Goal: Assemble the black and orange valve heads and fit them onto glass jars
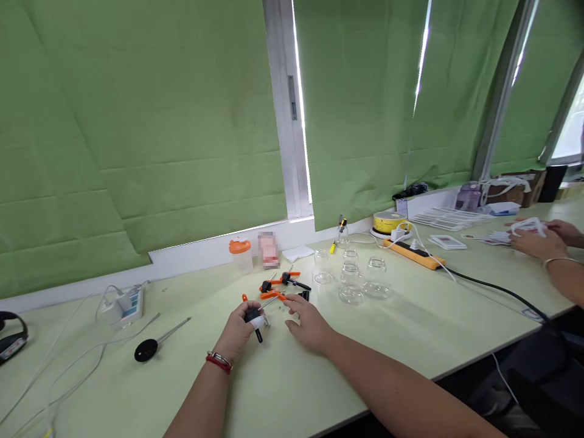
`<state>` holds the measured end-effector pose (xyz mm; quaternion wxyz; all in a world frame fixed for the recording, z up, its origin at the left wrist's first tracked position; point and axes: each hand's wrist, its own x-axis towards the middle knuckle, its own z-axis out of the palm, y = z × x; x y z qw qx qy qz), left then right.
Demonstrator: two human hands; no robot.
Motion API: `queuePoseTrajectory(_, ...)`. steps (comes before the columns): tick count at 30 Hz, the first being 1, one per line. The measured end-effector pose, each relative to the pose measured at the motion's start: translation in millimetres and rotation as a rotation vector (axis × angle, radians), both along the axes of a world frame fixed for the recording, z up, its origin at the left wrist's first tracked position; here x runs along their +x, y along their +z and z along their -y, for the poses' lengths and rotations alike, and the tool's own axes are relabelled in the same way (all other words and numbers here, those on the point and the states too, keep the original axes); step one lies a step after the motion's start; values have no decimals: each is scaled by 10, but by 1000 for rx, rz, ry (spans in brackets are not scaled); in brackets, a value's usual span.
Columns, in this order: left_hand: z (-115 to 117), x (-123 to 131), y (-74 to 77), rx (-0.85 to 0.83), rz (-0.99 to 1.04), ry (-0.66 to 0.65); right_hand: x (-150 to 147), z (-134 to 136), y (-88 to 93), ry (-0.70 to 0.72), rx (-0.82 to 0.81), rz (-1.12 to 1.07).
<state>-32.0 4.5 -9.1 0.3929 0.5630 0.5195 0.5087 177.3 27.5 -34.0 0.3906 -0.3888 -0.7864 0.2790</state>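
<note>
My left hand [241, 331] is closed around a small black-and-orange clamp [252, 314], with a thin metal rod pointing right from it. A white wrap covers one of its fingertips. Close by on the right, my right hand [309, 321] has its thumb and fingers apart, the fingertips beside an orange clamp arm [272, 295]; I cannot tell whether they touch it. Behind the hands lie more orange-and-black clamps [286, 278] with metal bars. A few tiny parts [280, 308] rest on the table between my hands.
Upside-down glasses [350, 283] stand to the right, near an orange power strip [413, 254] and a yellow round device [390, 222]. An orange-lidded cup [240, 255] stands behind. Left are a black disc with a metal stem [146, 350], cables and a socket block [132, 304]. Another person's hands [538, 240] hold cards at far right.
</note>
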Motion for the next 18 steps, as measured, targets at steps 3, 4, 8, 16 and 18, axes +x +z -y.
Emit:
queuePoseTrajectory(3, -8, 13, 0, -11, 43, 52, -7, 63, 25, 76, 37, 1)
queuePoseTrajectory(4, -14, 12, -2, -13, 45, 64, -8, 87, 37, 97, 44, 2)
queuePoseTrajectory(8, -11, 13, 13, -32, 14, 65, -7, 149, 73, 138, 48, 37)
queuePoseTrajectory(16, 71, 68, 76, -108, 199, -46, 7, 189, 144, 140, 118, 177)
queuePoseTrajectory(18, 67, 57, 59, -95, 177, -48, 0, 219, 180, 133, 120, 232)
